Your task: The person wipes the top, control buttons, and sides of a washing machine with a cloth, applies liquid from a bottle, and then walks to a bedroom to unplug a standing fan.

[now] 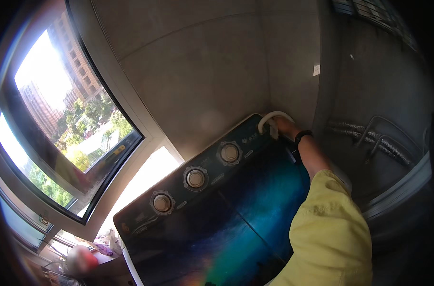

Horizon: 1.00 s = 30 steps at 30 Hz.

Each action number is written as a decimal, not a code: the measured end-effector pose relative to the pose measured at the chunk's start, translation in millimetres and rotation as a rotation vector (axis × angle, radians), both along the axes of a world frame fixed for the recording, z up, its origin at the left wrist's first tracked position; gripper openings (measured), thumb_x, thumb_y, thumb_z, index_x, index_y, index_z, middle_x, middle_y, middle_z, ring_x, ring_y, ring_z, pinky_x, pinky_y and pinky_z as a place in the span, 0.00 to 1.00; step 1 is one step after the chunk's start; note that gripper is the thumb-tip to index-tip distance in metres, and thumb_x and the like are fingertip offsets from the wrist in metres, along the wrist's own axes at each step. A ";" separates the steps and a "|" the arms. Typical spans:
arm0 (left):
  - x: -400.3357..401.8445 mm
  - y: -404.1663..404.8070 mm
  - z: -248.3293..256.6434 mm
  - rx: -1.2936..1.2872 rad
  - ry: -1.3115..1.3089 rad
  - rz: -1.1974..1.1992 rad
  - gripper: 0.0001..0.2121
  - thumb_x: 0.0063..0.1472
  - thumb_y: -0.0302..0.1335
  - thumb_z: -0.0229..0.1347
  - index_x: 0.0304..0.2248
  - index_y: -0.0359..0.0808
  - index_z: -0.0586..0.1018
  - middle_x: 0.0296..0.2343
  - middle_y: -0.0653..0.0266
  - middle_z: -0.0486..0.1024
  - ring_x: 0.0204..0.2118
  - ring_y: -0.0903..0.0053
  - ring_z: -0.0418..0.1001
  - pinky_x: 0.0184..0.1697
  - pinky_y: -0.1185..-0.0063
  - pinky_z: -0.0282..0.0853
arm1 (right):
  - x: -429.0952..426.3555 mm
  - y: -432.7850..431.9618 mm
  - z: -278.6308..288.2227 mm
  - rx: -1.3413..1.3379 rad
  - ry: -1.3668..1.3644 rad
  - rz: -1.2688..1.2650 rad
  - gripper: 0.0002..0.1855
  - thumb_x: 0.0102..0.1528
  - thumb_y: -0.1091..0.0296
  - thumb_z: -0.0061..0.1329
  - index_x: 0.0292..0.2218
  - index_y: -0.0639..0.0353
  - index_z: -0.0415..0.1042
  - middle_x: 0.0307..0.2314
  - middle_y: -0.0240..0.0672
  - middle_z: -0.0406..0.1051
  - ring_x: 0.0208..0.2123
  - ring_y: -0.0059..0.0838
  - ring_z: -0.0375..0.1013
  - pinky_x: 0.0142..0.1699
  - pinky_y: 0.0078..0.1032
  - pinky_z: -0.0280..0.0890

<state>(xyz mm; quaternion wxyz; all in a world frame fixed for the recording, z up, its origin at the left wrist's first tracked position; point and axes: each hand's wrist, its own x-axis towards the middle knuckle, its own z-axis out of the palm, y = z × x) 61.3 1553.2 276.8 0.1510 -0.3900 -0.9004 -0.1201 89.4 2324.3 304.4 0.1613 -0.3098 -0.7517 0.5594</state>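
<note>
A twin-tub washing machine (217, 214) with a dark, glossy blue-green lid lies before me. Its control panel (209, 162) carries three round knobs, among them the middle one (195, 178). At the panel's far right end, my right hand (284, 126) is beside a pale curved hose (274, 113) and a small whitish piece, perhaps cloth (273, 129). The fingers are partly hidden, so whether they grip the hose is unclear. A dark band (303, 134) circles that wrist, and a yellow sleeve (328, 228) covers the arm. My left hand is out of view.
An open window (138, 121) stands at the left, with a ledge of blurred items (81, 259) below it. Grey wall panels (202, 78) rise behind the machine. Foil-wrapped pipes (385, 143) run along the right wall.
</note>
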 end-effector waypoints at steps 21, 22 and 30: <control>-3.0 0.8 -1.4 0.016 0.038 -0.021 0.18 0.55 0.32 0.48 0.45 0.38 0.75 0.44 0.49 0.67 0.44 0.54 0.62 0.50 0.60 0.56 | 176.2 -184.9 -25.2 0.640 -0.496 -0.110 0.41 0.50 0.39 0.45 0.52 0.65 0.55 0.56 0.44 0.49 0.58 0.45 0.46 0.56 0.44 0.44; -5.1 2.4 -1.2 0.024 0.038 -0.031 0.18 0.55 0.32 0.48 0.45 0.38 0.75 0.43 0.49 0.67 0.44 0.54 0.62 0.50 0.60 0.56 | 155.8 -161.1 -49.9 0.845 -0.464 -0.204 0.39 0.52 0.42 0.43 0.54 0.62 0.51 0.55 0.44 0.51 0.58 0.45 0.47 0.55 0.45 0.45; -2.5 -5.0 -4.4 -0.038 0.075 -0.041 0.18 0.55 0.30 0.47 0.45 0.38 0.74 0.44 0.48 0.67 0.44 0.53 0.62 0.48 0.61 0.58 | 136.0 -236.1 -61.3 1.172 -0.167 0.437 0.30 0.57 0.53 0.37 0.59 0.50 0.51 0.59 0.38 0.44 0.62 0.33 0.42 0.62 0.37 0.39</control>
